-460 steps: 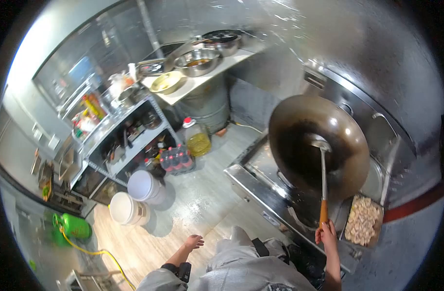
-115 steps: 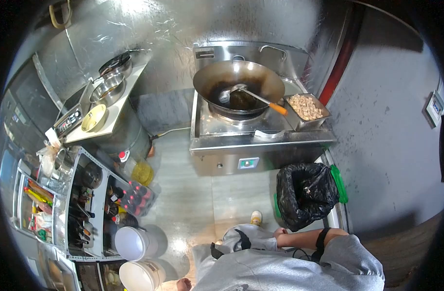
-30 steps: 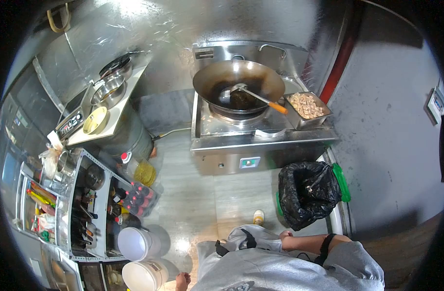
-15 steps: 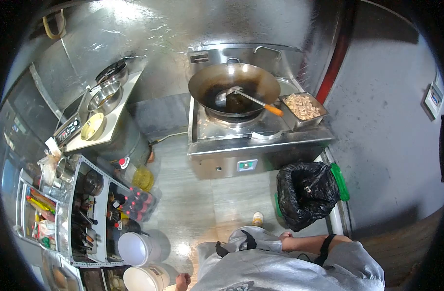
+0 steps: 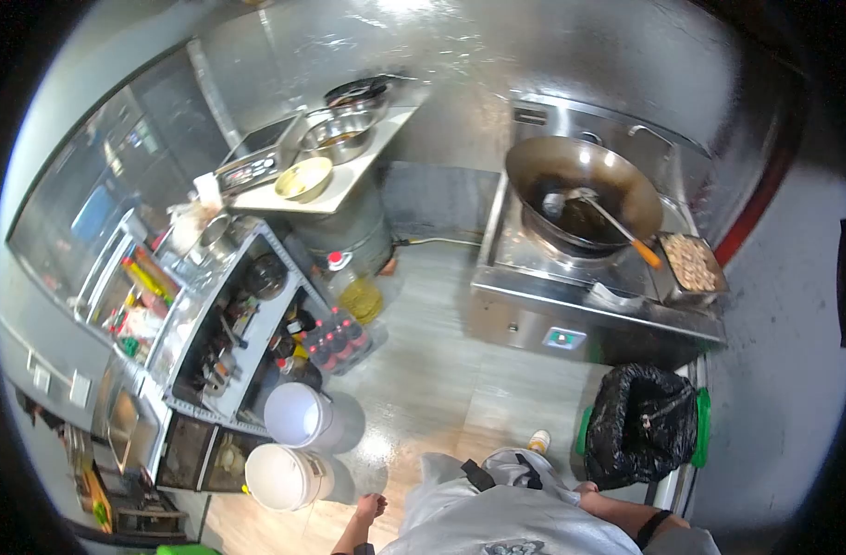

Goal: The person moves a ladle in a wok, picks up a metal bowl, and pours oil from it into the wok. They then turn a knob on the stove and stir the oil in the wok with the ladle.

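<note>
My left hand [image 5: 371, 505] hangs beside my body at the bottom, fingers curled in and nothing visible in it. A white bucket [image 5: 326, 476] is the nearest thing to it, without contact. My right hand [image 5: 586, 490] is low against my clothes on the other side, its fingers mostly hidden, close to a bin lined with a black bag [image 5: 617, 453]. Ahead on the steel stove [image 5: 557, 296] sits a large wok [image 5: 534, 171]. A ladle with an orange handle [image 5: 645, 253] rests in it, its handle over the rim. Pale chopped pieces [image 5: 691, 263] fill a metal pan beside the wok.
A plastic jug of yellow oil [image 5: 358, 301] and wrapped dark bottles [image 5: 338, 342] stand on the floor. At left, a shelf rack [image 5: 247, 370] holds bottles and tools. A side table [image 5: 349, 190] carries a yellow bowl [image 5: 304, 180], metal bowls and a scale [image 5: 252, 171].
My view has turned left, so the stove, wok and bin sit farther right and more of the left side shows. My left hand now shows more fully, with its forearm.
</note>
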Tool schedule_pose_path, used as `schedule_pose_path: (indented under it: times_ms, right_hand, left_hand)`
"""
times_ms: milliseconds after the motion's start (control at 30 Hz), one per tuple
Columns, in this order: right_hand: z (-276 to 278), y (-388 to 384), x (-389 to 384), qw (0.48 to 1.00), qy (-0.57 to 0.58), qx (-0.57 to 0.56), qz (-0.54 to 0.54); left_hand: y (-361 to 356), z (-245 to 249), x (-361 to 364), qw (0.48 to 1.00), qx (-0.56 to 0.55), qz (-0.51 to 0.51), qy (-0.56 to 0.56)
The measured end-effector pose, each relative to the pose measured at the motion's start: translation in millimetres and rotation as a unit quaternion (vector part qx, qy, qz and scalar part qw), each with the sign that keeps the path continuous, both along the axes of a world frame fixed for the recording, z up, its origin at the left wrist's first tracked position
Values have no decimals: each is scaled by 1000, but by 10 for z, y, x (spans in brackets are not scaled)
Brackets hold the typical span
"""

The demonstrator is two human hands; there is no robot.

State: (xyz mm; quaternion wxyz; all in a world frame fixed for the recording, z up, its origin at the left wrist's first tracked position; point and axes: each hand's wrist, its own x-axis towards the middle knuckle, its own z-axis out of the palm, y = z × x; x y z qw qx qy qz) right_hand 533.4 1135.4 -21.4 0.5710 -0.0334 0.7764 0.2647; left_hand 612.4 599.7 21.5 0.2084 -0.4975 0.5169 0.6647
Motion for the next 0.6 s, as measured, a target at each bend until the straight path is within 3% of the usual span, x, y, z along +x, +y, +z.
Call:
schedule_pose_path:
  times_ms: [200, 267, 300, 433, 600]
  right_hand:
    - [-870, 382, 119, 999, 23, 9, -36]
    - [-1517, 552, 225, 997, 47, 36, -50]
    - [-1561, 648, 161, 997, -14, -14, -70]
    - [-1285, 625, -31, 999, 6, 4, -34]
    - [-1346, 625, -252, 1000, 10, 6, -1]
  left_hand:
    - [46, 18, 141, 999, -42, 7, -13]
    - [48, 73, 183, 999, -52, 12, -12]
    - [60, 106, 226, 998, -62, 0, -10]
    - [2, 77, 396, 998, -54, 15, -1]
    - [24, 114, 541, 997, -72, 37, -9]
